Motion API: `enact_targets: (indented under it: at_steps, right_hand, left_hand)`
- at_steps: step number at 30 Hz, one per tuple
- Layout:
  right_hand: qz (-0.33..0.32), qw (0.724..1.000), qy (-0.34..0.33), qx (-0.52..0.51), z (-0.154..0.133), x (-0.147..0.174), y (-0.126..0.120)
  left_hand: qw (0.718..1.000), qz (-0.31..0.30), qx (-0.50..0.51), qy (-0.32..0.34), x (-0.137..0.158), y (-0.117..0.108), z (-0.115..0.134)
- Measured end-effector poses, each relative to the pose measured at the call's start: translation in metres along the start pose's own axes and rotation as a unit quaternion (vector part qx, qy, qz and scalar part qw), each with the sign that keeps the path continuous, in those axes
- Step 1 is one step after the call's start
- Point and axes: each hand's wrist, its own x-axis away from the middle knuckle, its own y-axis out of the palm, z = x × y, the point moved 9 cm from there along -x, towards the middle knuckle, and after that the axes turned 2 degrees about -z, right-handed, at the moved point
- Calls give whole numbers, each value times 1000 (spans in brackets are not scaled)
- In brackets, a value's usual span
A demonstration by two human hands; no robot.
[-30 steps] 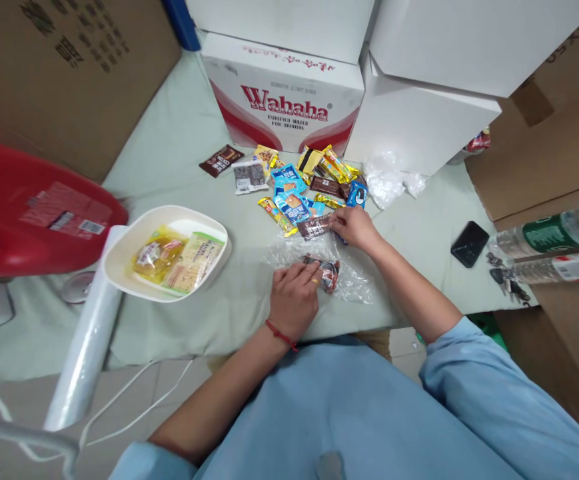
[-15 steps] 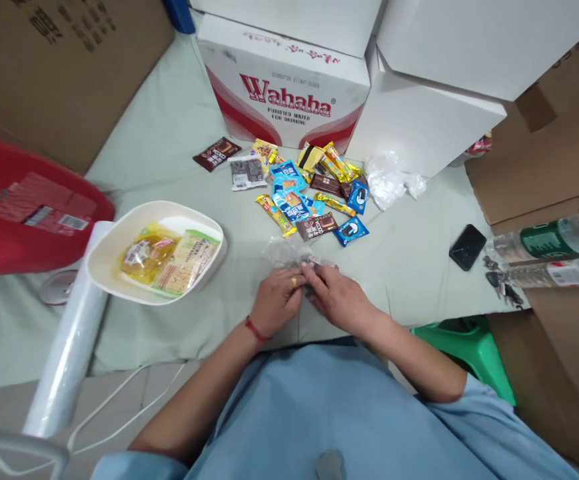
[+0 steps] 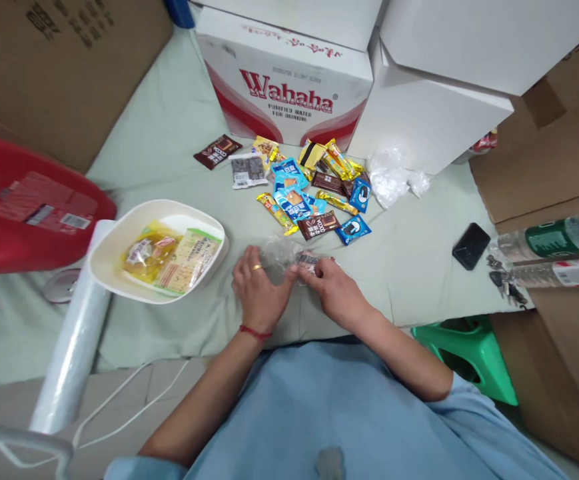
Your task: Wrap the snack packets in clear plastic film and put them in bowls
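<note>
A small printed packet (image 3: 306, 259) lies near the table's front edge, with crinkled clear plastic film (image 3: 275, 252) around it. My right hand (image 3: 338, 293) is closed on the packet, thumb and forefinger at its near edge and fingers curled. My left hand (image 3: 263, 288), with a ring, spreads its fingers at the film's left side; its thumb tip reaches the packet's near left corner. Part of the packet is hidden by my right fingers. Just beyond lie a brown cocoa snack packet (image 3: 318, 225), a blue snack packet (image 3: 353, 229) and a yellow-wrapped bar (image 3: 276, 213).
Left of my hands stands a white bowl (image 3: 104, 277) with snack packs, beside a plastic film roll (image 3: 72, 353) and red container (image 3: 29, 207). A Wahaba-type white-red carton (image 3: 289, 100) stands behind the snacks. A phone (image 3: 471, 246), keys (image 3: 508, 288) and bottles (image 3: 549, 239) are right.
My left hand has moved left and its fingers have spread, away from my right hand. The packet and the film between the hands now show more.
</note>
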Motion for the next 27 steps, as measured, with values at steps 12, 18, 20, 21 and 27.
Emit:
enact_targets:
  at_steps: [12, 18, 20, 21, 27]
  right_hand:
    - [73, 991, -10, -108, 14, 0, 6]
    - [66, 979, -105, -163, 2, 16, -16]
    - [43, 967, -156, -195, 2, 30, -24]
    - [42, 961, -168, -213, 6, 37, -28]
    - [218, 952, 113, -184, 95, 68, -34]
  left_hand:
    - [964, -10, 259, -66, -24, 2, 15]
    - [957, -129, 203, 165, 11, 7, 90]
    - [948, -159, 174, 214, 19, 13, 95]
    - [944, -166, 159, 235, 22, 16, 94]
    - [921, -141, 38, 361, 44, 23, 91]
